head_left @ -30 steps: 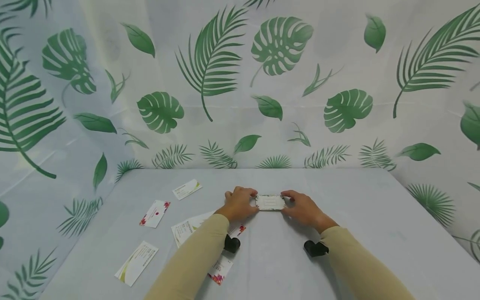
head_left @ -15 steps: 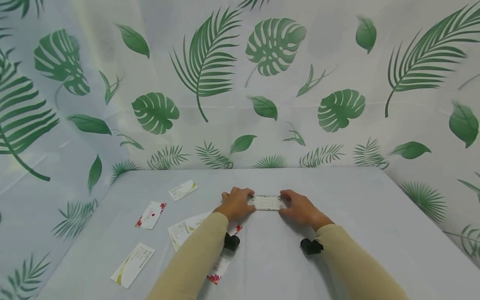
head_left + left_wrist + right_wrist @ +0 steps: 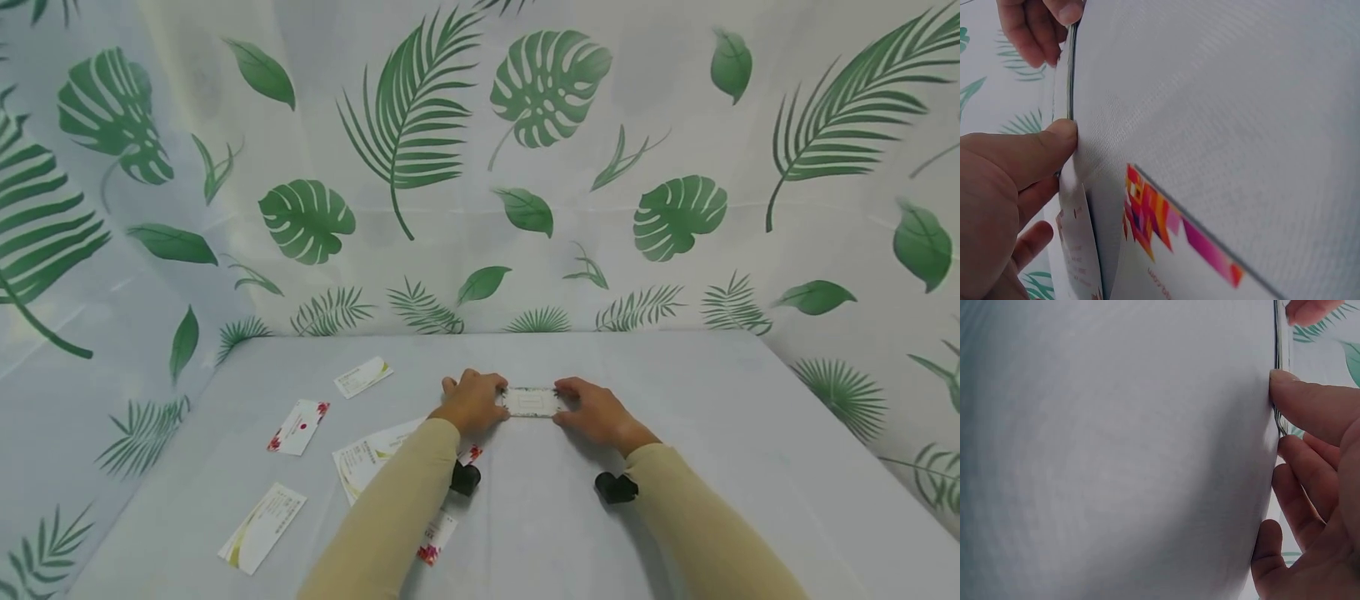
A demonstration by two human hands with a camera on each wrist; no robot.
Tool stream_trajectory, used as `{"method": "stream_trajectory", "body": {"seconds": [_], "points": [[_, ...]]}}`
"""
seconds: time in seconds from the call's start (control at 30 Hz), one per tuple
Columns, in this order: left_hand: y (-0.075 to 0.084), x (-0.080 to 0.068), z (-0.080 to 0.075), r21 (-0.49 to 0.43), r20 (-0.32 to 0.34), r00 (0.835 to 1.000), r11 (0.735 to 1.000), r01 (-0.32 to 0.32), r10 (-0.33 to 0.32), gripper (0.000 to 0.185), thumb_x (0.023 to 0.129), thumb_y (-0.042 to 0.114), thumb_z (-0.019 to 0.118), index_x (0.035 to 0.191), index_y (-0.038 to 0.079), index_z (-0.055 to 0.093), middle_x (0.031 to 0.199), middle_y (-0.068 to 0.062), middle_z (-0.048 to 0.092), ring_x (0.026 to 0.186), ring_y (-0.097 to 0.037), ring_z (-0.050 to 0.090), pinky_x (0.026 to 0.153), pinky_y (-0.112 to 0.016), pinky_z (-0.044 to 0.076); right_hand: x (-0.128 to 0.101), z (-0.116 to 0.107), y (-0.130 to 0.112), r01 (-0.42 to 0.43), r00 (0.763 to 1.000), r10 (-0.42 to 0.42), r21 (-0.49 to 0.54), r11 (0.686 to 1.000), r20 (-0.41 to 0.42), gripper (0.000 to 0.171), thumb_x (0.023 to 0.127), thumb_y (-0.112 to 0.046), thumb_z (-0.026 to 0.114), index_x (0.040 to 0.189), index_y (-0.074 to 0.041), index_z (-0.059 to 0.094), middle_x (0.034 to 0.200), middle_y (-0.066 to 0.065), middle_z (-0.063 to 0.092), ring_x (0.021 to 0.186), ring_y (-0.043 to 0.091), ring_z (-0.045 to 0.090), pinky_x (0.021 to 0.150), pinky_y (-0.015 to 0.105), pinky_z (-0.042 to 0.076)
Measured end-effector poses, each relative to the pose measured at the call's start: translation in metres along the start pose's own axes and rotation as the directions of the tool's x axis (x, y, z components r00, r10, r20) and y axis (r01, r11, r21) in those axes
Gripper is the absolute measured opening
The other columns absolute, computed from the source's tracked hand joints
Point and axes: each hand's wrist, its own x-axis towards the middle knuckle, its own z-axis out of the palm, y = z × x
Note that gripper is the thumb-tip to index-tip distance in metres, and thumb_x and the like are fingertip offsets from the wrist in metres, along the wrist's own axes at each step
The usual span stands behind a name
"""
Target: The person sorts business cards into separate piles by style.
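A small stack of white cards (image 3: 531, 402) with a dark floral border lies flat on the table at the centre of the head view. My left hand (image 3: 472, 402) pinches its left end between thumb and fingers. At the right end, my right hand (image 3: 597, 412) grips the short side the same way. Seen edge-on in the left wrist view, the stack (image 3: 1071, 75) shows thin layers. In the right wrist view its edge (image 3: 1279, 344) looks layered too, with the thumb on the near side.
Loose white cards (image 3: 360, 460) overlap near my left sleeve, partly hidden by it. Further left lie a red-flowered card (image 3: 298, 427) and two green-striped cards, one far (image 3: 363, 377) and one near (image 3: 262, 529). A leaf-printed cloth (image 3: 450, 208) hangs behind the table.
The head view has shifted slightly, so everything sits a little further left. Both hands stay on the ends of the card stack, with no clear movement of it on the table.
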Motion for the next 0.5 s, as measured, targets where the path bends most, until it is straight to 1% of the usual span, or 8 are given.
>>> {"method": "stream_trajectory", "body": {"seconds": [0.23, 0.37, 0.5], "points": [[0.0028, 0.0019, -0.0024, 0.026, 0.005, 1.000, 1.000, -0.005, 0.005, 0.052, 0.090, 0.034, 0.077, 0.137, 0.020, 0.061, 0.126, 0.003, 0.062, 0.123, -0.023, 0.044, 0.097, -0.052, 0.023, -0.0002, -0.0008, -0.0007, -0.009, 1.000, 0.009, -0.008, 1.000, 0.003, 0.056, 0.092, -0.016, 0.071, 0.140, 0.003, 0.051, 0.138, 0.023, 0.056, 0.134, 0.042, 0.045, 0.108, 0.055, 0.032], [0.0008, 0.0022, -0.0020, 0.031, -0.006, 1.000, 0.999, -0.012, 0.012, 0.053, 0.090, 0.035, 0.076, 0.138, 0.020, 0.061, 0.130, 0.003, 0.062, 0.127, -0.025, 0.042, 0.098, -0.053, 0.023, -0.0007, -0.0003, -0.0016, -0.019, 1.000, 0.019, 0.006, 1.000, -0.009, 0.059, 0.091, -0.018, 0.072, 0.142, 0.003, 0.050, 0.140, 0.023, 0.054, 0.136, 0.043, 0.042, 0.109, 0.056, 0.031], [-0.0047, 0.0002, -0.0021, -0.029, -0.006, 1.000, 1.000, -0.012, 0.012, 0.057, 0.088, 0.035, 0.076, 0.141, 0.019, 0.059, 0.135, 0.001, 0.060, 0.132, -0.027, 0.039, 0.097, -0.052, 0.024, -0.0020, 0.0009, -0.0012, -0.059, 0.998, 0.059, 0.043, 0.997, -0.002, 0.066, 0.090, -0.022, 0.075, 0.144, 0.003, 0.047, 0.143, 0.024, 0.050, 0.137, 0.043, 0.040, 0.109, 0.056, 0.030]]}}
